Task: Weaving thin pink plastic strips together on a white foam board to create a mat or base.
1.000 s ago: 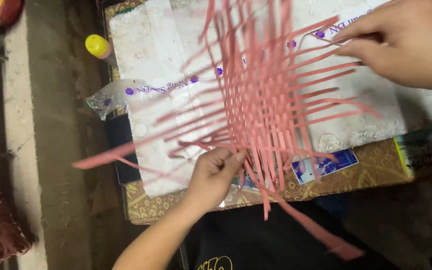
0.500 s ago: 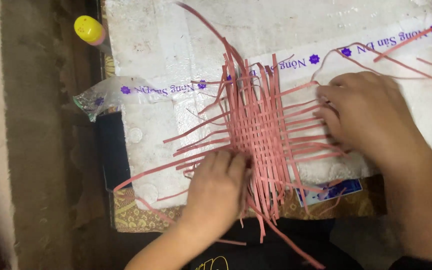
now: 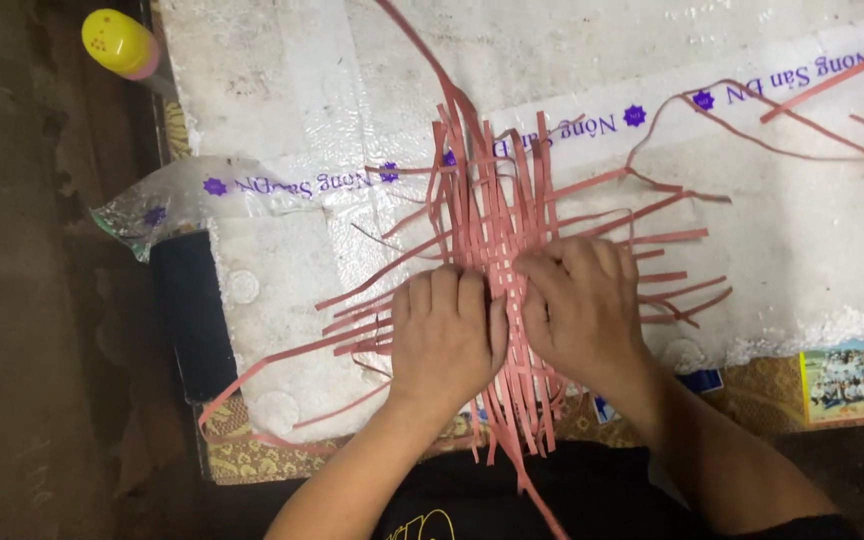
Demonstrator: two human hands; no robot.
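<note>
— What takes up most of the view?

— A white foam board (image 3: 792,250), rough and pitted, lying on the worktop (image 3: 252,455), whose patterned gold cloth shows along the near edge. A strip of clear tape with purple print (image 3: 752,85) runs slantwise across the board.

— And on the board?

— A woven mat of pink strips (image 3: 497,220), lying flat near the board's middle and near edge. Loose strip ends stick out on every side; some hang over the near edge toward the person's dark clothing, and a few long ones curl away to the far right.

— Where are the hands?

— Both lie on the mat's near half, side by side and almost touching. The left hand (image 3: 442,335) rests palm down, fingers together and flat, pressing the strips onto the board. The right hand (image 3: 577,310) is also palm down, fingers slightly bent, fingertips pushing on the weave just right of the middle. Neither hand pinches a strip, as far as shows.

— Anything smaller around?

— A dark flat block (image 3: 190,310) sits at the board's left edge, with a crumpled end of clear tape (image 3: 152,205) just above it. A colour photo print (image 3: 857,378) peeks out at the near right. A small yellow bottle cap (image 3: 120,42) lies at the far left corner, beside the board.
</note>
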